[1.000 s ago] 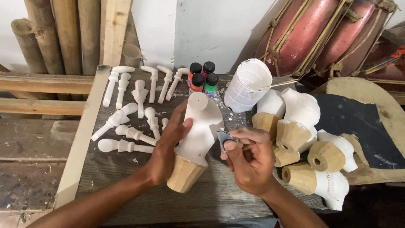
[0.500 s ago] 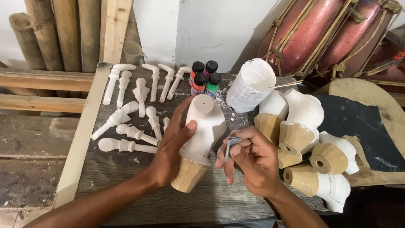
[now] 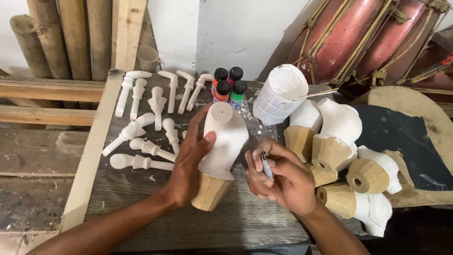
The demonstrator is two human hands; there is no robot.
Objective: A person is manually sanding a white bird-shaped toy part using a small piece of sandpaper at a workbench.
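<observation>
My left hand (image 3: 188, 165) grips a wooden figure body (image 3: 225, 137), white-coated on top with a bare tan base, tilted on the dark wooden table (image 3: 141, 217). My right hand (image 3: 281, 177), just right of the body, pinches a small grey folded piece (image 3: 267, 166), perhaps sandpaper, held apart from the white surface. Its fingers are dusted white.
Several white turned wooden parts (image 3: 146, 125) lie at the left. Small paint bottles (image 3: 229, 84) and a white plastic container (image 3: 279, 94) with a stick in it stand behind. More white-and-tan carved bodies (image 3: 339, 151) pile at the right. Red drums (image 3: 358, 38) and bamboo poles (image 3: 61, 33) lean at the back.
My left hand has turned and tilted the body so its rounded top faces up toward me. My right hand has drawn slightly away from it with the grey piece.
</observation>
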